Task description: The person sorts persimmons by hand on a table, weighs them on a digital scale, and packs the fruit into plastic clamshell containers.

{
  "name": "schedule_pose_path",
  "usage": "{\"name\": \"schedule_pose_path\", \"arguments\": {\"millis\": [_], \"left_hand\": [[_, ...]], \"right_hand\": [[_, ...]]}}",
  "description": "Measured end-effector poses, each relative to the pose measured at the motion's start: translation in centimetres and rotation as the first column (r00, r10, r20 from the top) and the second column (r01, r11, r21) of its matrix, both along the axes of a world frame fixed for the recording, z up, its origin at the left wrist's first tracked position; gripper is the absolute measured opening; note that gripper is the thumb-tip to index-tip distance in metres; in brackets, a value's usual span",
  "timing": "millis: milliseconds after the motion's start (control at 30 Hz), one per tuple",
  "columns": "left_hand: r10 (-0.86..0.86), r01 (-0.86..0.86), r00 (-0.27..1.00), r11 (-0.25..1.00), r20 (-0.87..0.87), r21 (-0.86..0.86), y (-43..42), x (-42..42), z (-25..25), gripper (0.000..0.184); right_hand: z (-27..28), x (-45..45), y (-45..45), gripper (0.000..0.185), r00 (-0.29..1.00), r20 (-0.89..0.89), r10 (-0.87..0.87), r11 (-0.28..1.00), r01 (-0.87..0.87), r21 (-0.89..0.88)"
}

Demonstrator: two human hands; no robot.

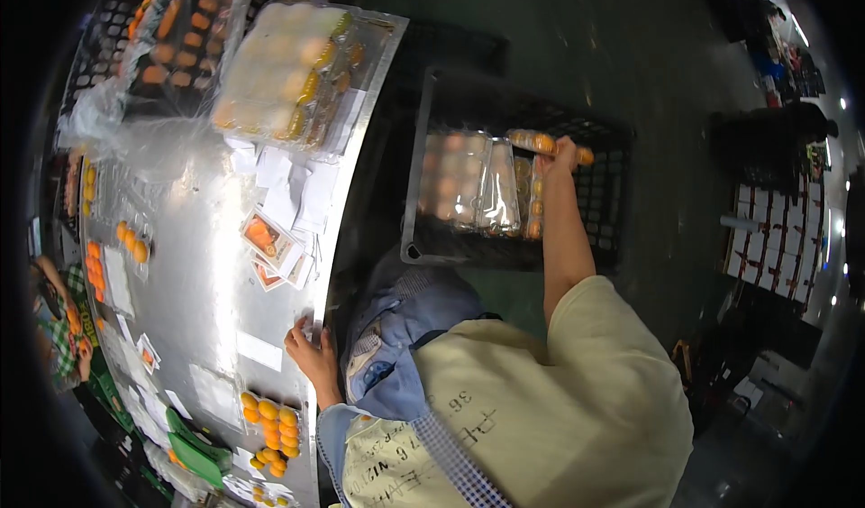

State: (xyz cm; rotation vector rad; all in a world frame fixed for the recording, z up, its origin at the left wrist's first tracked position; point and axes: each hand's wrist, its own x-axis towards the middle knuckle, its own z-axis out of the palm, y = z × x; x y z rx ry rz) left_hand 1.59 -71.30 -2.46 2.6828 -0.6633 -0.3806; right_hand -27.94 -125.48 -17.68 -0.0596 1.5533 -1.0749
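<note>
My right hand [560, 155] reaches into a black plastic crate [416, 165] and grips a clear plastic pack of orange fruit [533, 140]. The pack is held on edge near the top of the crate. Below it, other clear fruit packs [455, 179] stand side by side in the crate; glare blurs their contents. My left hand [313, 356] rests at the metal table's edge, fingers apart and slightly bent, with no object visible in it. Near it on the table [194, 305] lie a white paper strip [259, 349] and an open tray of orange fruit [270, 424].
Stacked clear fruit packs [284, 75] stand at the table's far end. Printed fruit cards [270, 245] and papers lie near the edge. A plastic-lined crate [180, 44] is at upper left. Another person [68, 328] works across the table. White boxes [775, 237] stand at right.
</note>
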Motion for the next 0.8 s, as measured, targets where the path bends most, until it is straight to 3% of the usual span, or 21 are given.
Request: {"name": "schedule_pose_path", "arguments": {"millis": [67, 133, 200, 267, 300, 333, 433, 467, 600, 700, 800], "left_hand": [[0.012, -0.012, 0.999, 1.0, -0.037, -0.021, 0.6, 0.0, -0.2, 0.049], [0.016, -0.017, 0.999, 0.999, -0.029, -0.028, 0.9, 0.0, -0.2, 0.048], [0.021, -0.023, 0.999, 0.999, -0.033, -0.042, 1.2, -0.1, -0.4, 0.048], [0.02, -0.023, 0.999, 0.998, -0.047, -0.066, 1.4, 0.0, -0.5, 0.047], [0.014, -0.016, 0.999, 0.997, -0.033, -0.074, 1.4, 0.1, -0.5, 0.046], [0.01, -0.011, 1.0, 0.996, -0.02, -0.083, 1.4, 0.1, -0.6, 0.045], [0.01, -0.028, 0.992, 0.989, -0.125, -0.145, 1.9, 0.3, 0.2, 0.043], [0.006, -0.038, 0.983, 0.984, -0.182, -0.172, 2.1, 0.6, 0.7, 0.042], [0.043, -0.144, 0.943, 0.947, -0.329, -0.289, 1.7, 1.5, 2.3, 0.043], [-0.026, -0.131, 0.936, 0.901, -0.351, -0.415, 0.6, 2.2, 3.8, 0.043], [-0.131, -0.125, 0.886, 0.858, -0.446, -0.499, -0.6, 3.1, 4.7, 0.042]], "right_hand": [[-0.1, -0.9, 0.4, 0.024, 0.999, 0.008, 0.046, 0.991, -0.047, 0.128], [-0.4, 0.2, -0.3, 0.04, 0.993, -0.108, -0.046, 0.973, 0.069, 0.221], [-0.6, 0.8, -0.7, 0.053, 0.993, -0.081, -0.088, 0.981, 0.101, 0.168], [-1.1, 0.4, -1.0, 0.064, 0.993, 0.096, -0.069, 0.997, 0.072, -0.031], [-3.4, -0.6, -1.3, 0.048, 0.984, 0.147, -0.096, 0.992, 0.106, -0.061], [-5.9, -2.7, -1.3, 0.038, 0.962, 0.26, 0.079, 0.991, -0.046, -0.128], [-1.8, -2.9, 3.9, 0.035, 0.971, 0.241, -0.012, 0.981, 0.059, -0.187], [0.8, -3.1, 5.9, 0.037, 0.97, 0.24, 0.03, 0.983, 0.015, -0.182], [10.4, -2.7, 14.1, 0.042, 0.98, -0.078, 0.183, 0.939, -0.198, -0.281], [16.3, -2.5, 19.1, 0.052, 0.887, -0.166, 0.432, 0.79, -0.46, -0.405], [19.2, -1.3, 22.5, 0.061, 0.757, -0.058, 0.651, 0.599, -0.559, -0.574]]}}
